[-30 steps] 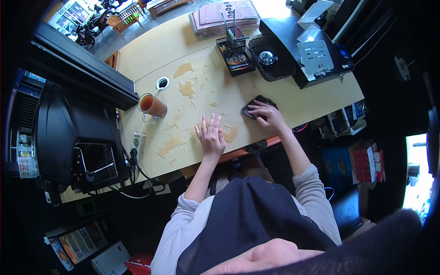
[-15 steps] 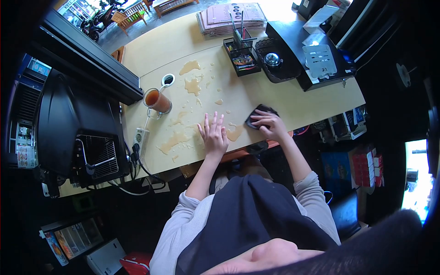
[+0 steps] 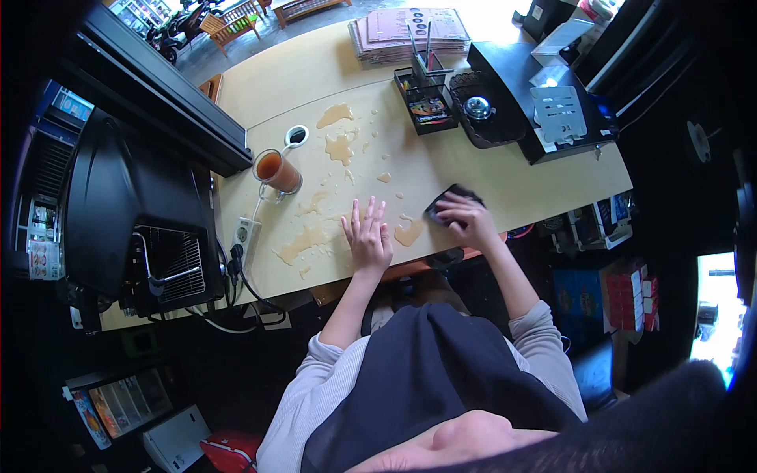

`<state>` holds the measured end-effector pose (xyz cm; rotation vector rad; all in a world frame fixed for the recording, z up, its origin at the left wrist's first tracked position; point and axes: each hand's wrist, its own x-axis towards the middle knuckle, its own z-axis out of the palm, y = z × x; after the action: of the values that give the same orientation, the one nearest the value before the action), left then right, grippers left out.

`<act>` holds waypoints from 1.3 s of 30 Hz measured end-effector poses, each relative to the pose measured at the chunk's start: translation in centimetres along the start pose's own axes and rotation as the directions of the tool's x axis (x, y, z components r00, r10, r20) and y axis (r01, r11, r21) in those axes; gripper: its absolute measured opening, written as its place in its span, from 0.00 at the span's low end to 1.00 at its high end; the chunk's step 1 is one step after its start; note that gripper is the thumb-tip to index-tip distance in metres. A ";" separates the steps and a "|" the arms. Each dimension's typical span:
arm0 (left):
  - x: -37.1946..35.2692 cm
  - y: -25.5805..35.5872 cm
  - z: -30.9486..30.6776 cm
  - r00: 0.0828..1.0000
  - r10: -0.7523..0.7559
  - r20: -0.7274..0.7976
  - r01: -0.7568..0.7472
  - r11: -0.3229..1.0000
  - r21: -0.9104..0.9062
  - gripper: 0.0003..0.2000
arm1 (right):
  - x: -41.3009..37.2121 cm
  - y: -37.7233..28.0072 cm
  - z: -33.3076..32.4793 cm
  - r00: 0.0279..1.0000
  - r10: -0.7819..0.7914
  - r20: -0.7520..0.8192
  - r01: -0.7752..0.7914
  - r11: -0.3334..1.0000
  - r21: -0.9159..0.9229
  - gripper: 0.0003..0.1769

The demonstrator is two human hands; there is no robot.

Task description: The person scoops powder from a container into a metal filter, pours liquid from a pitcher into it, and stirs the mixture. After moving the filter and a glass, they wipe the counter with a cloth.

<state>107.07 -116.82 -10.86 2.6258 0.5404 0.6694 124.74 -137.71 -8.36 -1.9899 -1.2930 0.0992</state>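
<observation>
My left hand (image 3: pixel 368 239) lies flat near the counter's front edge with its fingers spread, nothing in it. Under the fingers of my right hand (image 3: pixel 467 219) is a dark cloth (image 3: pixel 451 197), pressed on the wooden counter (image 3: pixel 505 185). Between the two hands lies a brown puddle (image 3: pixel 408 230). More spilled brown liquid (image 3: pixel 303 243) spreads left of my left hand, with further puddles (image 3: pixel 340 148) and drops behind it. A glass mug of brown drink (image 3: pixel 277 172) stands upright at the left, in front of a small white cup (image 3: pixel 296 135) with dark contents.
A power strip (image 3: pixel 245 232) with cables sits at the left edge beside a black machine (image 3: pixel 134 213). Across the back are stacked menus (image 3: pixel 410 33), a black holder (image 3: pixel 426 102), a black tray (image 3: pixel 489 118) with a silver bell (image 3: pixel 477 108), and a black box (image 3: pixel 516 75).
The camera view has shifted slightly, so the counter and its objects appear a little further right. My right hand remains on the cloth, and my left hand still rests flat.
</observation>
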 end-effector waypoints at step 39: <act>-0.2 -1.3 -0.4 0.999 -0.023 0.027 0.021 0.997 0.072 0.23 | 4.6 -0.4 2.6 0.971 0.175 -0.166 -0.217 0.935 -0.281 0.26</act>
<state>106.36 -115.69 -11.23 2.6870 0.5949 0.6163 125.58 -132.45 -8.51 -2.3361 -1.0660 -0.1458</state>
